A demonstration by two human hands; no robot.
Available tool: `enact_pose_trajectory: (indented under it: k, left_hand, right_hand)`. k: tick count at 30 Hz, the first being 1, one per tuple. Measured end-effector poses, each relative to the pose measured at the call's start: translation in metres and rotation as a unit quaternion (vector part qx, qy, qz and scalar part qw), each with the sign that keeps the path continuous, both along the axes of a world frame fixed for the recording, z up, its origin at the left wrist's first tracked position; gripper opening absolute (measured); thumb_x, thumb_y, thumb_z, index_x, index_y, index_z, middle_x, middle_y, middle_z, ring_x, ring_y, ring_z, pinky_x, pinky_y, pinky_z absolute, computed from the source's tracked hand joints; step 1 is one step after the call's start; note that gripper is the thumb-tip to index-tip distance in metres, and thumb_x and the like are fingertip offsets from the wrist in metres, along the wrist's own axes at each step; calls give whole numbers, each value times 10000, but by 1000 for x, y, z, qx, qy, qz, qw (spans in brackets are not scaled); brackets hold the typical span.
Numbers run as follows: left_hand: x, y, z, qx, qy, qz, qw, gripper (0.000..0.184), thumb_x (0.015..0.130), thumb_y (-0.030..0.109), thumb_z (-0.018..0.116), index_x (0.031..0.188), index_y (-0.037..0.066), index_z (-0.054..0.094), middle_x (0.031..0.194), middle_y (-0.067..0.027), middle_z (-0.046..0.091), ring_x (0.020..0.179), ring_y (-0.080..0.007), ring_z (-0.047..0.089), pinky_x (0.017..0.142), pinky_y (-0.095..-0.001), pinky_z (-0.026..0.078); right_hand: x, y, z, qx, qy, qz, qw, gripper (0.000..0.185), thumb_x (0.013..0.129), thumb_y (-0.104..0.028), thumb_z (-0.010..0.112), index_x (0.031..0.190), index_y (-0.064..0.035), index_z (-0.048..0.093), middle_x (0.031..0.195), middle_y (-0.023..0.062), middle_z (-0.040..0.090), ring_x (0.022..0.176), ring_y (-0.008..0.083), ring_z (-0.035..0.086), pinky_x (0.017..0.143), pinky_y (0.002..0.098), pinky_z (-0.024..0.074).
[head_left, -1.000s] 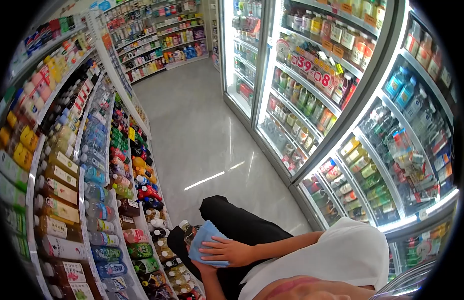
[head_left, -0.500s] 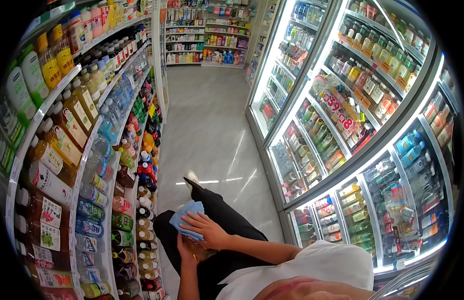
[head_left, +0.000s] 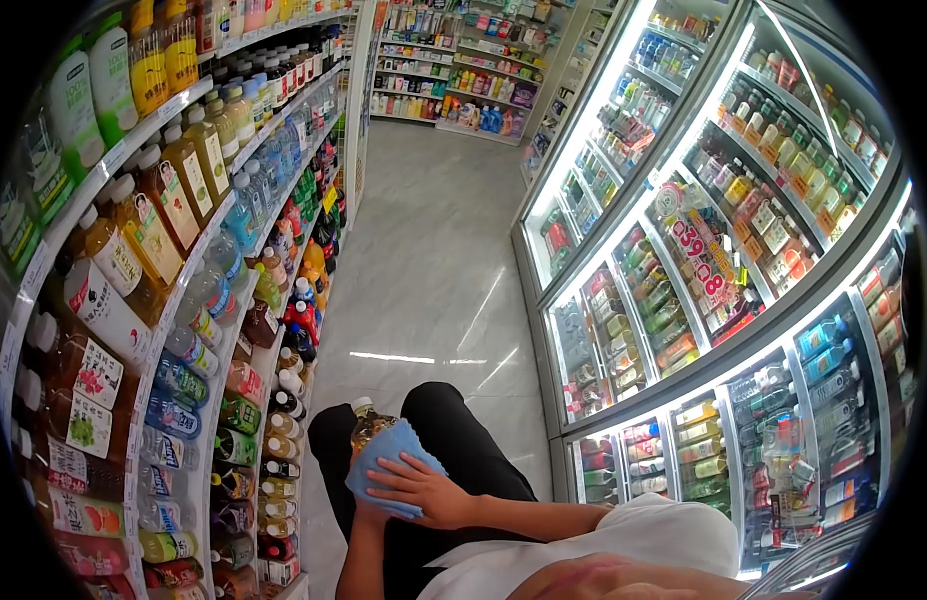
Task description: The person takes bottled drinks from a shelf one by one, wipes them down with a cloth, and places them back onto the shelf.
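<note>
Above my lap, a clear bottle with amber contents and a pale cap points away from me. A light blue cloth is draped over its near part. My right hand presses the cloth against the bottle, fingers closed over it. Beneath the cloth, my left hand grips the bottle from the left and near side; its fingers are mostly hidden by the fabric.
Shelves packed with drink bottles rise close on my left. Lit glass-door coolers line the right. Between them runs a grey tiled floor, leading to stocked shelves at the far end.
The bottle's capped end has swung round to point away from me, showing beyond the cloth. My right hand and the cloth have shifted toward me. My foot has dropped out of sight behind my knees.
</note>
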State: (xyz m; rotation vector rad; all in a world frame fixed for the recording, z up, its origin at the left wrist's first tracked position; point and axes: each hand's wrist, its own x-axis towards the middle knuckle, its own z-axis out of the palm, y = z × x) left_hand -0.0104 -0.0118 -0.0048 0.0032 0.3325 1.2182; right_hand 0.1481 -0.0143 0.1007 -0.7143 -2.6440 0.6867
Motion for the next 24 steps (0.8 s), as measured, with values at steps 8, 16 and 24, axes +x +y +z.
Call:
enact_pose_trajectory:
  k: [8, 16, 24]
  left_hand:
    - [5, 0, -1, -55, -25, -3, 998, 520, 1058, 444, 314, 1458, 131, 428, 1394, -110, 534, 1258, -264, 559, 1022, -420, 487]
    - [-4, -9, -73, 88, 82, 75, 990, 598, 1043, 507, 293, 1495, 130, 392, 1488, -114, 479, 1285, -310, 539, 1116, -486, 388]
    - [-5, 4, -22, 49, -31, -13, 998, 595, 1026, 502, 337, 1446, 100, 461, 1431, -122, 529, 1264, -306, 550, 1095, -465, 414]
  right_hand:
    - [-19, 54, -12, 19, 37, -140, 989, 546, 963, -239, 586, 1492, -204, 455, 1599, 109, 318, 1501, 333, 228, 1210, 508, 165]
    - [-7, -1, 6, 5, -40, 6, 999, 557, 948, -251, 624, 1480, -214, 464, 1612, 102, 288, 1512, 319, 203, 1212, 515, 167]
    - [8, -20, 0, 5, 4, -31, 1000, 568, 965, -273, 603, 1505, -227, 430, 1615, 96, 283, 1508, 321, 212, 1213, 520, 166]
